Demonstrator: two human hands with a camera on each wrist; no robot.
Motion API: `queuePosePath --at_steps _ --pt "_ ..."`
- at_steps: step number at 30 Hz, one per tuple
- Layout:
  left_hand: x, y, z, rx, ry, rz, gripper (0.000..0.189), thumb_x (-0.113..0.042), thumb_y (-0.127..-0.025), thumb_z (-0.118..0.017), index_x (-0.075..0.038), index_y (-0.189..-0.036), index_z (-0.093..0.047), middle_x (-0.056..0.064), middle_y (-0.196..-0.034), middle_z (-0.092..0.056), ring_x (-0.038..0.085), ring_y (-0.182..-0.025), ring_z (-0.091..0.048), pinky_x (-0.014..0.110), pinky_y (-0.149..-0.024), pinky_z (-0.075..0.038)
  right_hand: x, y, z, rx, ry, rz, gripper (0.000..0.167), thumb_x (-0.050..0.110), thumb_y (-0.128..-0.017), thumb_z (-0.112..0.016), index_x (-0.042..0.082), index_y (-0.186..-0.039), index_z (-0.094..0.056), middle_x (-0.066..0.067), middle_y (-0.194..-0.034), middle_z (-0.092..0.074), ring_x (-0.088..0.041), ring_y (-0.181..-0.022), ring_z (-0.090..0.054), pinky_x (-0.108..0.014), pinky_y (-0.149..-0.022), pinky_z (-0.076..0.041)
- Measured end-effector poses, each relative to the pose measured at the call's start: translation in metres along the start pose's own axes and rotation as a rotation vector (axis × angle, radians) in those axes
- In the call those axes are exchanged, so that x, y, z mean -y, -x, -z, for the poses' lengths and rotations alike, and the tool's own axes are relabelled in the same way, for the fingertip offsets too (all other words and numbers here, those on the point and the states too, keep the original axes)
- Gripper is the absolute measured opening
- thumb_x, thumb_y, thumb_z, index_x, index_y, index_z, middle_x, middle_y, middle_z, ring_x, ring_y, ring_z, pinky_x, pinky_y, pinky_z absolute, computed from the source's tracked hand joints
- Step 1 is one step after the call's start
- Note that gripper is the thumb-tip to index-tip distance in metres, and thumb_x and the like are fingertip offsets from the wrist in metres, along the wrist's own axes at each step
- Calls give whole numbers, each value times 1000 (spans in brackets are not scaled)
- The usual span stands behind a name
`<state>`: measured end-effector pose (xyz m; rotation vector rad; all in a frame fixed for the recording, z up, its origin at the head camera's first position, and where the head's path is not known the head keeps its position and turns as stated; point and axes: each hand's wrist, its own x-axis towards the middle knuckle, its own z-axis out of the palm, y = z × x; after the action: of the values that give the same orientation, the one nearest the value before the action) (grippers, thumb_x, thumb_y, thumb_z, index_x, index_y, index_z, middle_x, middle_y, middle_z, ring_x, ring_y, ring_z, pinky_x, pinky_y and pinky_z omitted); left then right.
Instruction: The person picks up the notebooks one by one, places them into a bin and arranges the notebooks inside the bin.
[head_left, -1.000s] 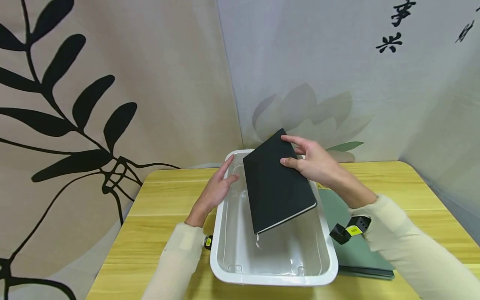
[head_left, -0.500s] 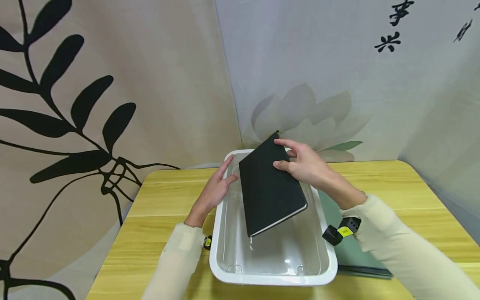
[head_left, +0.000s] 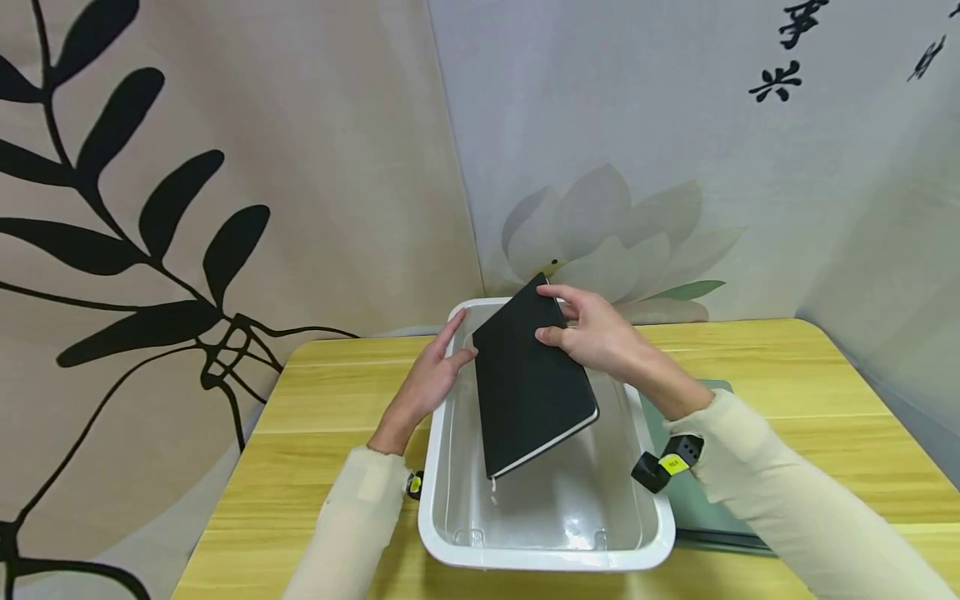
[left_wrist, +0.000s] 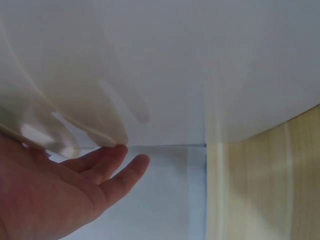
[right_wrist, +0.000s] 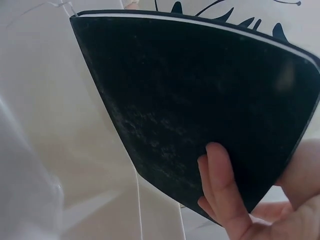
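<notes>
A black hardcover notebook (head_left: 528, 383) with a white ribbon bookmark hangs at a slant in the mouth of a white plastic bin (head_left: 546, 560). My right hand (head_left: 600, 333) grips its upper right edge, thumb on the cover facing me. The right wrist view shows several fingers on the other cover (right_wrist: 175, 95). At the bin's left rim is my left hand (head_left: 427, 383), its thumb over the rim. In the left wrist view the left fingers (left_wrist: 117, 165) lie against the outer wall of the bin (left_wrist: 165, 85).
A small stack of green notebooks or folders (head_left: 701, 504) lies right of the bin, partly hidden by my right forearm. The bin stands on a wood-grain table (head_left: 322, 417). A printed cloth backdrop (head_left: 360, 167) hangs behind the table.
The black notebook and my right hand have moved left and slightly down, deeper over the bin. My left hand and the bin have stayed in place.
</notes>
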<state>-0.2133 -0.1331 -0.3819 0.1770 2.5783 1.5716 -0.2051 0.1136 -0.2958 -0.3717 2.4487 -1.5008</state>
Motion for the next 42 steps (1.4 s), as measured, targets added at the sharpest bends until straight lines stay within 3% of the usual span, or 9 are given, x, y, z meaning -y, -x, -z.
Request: queuePosePath --at_steps 8,13,19,24,27,30,34,42 --pt "-1 1 0 0 -13 -5 62 -33 -100 -48 -36 -157 -24 -2 -164 -20 27 -149 -21 61 -116 -20 -1 -1 -6 34 -11 3 63 5 -93 -62 7 -150 -36 -20 -133 -61 -23 -95 -71 -39 -90 -54" --pt "-1 1 0 0 -5 -2 62 -32 -100 -48 -36 -157 -24 -1 -164 -21 29 -148 -25 63 -113 -25 -1 -3 -10 36 47 6 61 5 -93 -62 7 -148 -37 -22 -125 -64 -23 -91 -71 -41 -90 -53" --pt "0 1 0 1 20 10 62 -30 -100 -49 -38 -156 -25 2 -163 -25 34 -139 -37 63 -103 -39 -3 -5 -15 64 106 20 60 3 -92 -60 2 -147 -37 -23 -126 -61 -29 -104 -67 -43 -97 -49" --pt "1 1 0 5 20 7 62 -31 -100 -49 -38 -156 -25 3 -163 -24 35 -139 -37 64 -102 -40 -4 -5 -19 93 140 17 60 3 -92 -60 2 -147 -37 -20 -132 -57 -28 -111 -62 -44 -103 -44" --pt "1 1 0 3 16 11 62 -32 -100 -49 -39 -156 -25 2 -163 -23 34 -140 -36 64 -102 -39 -5 -5 -20 128 93 -10 61 2 -93 -58 3 -149 -34 -21 -125 -61 -26 -101 -68 -41 -95 -50" --pt "1 0 -1 -2 17 12 62 -32 -100 -50 -39 -156 -25 1 -163 -24 32 -141 -34 62 -105 -37 -5 -5 -21 154 39 -52 62 1 -93 -56 5 -150 -32 -22 -119 -64 -25 -91 -71 -39 -79 -57" --pt "1 0 0 1 20 12 62 -34 -99 -49 -40 -156 -25 0 -163 -23 30 -143 -32 62 -107 -36 -7 -5 -24 170 16 -99 63 2 -94 -55 9 -151 -31 -22 -117 -63 -26 -87 -71 -39 -65 -59" --pt "1 1 -1 6 26 13 61 -32 -100 -49 -41 -156 -25 0 -163 -23 33 -142 -33 65 -105 -36 -11 -9 -28 211 -8 -143 65 0 -94 -51 9 -153 -27 -23 -119 -60 -26 -88 -70 -40 -64 -58"
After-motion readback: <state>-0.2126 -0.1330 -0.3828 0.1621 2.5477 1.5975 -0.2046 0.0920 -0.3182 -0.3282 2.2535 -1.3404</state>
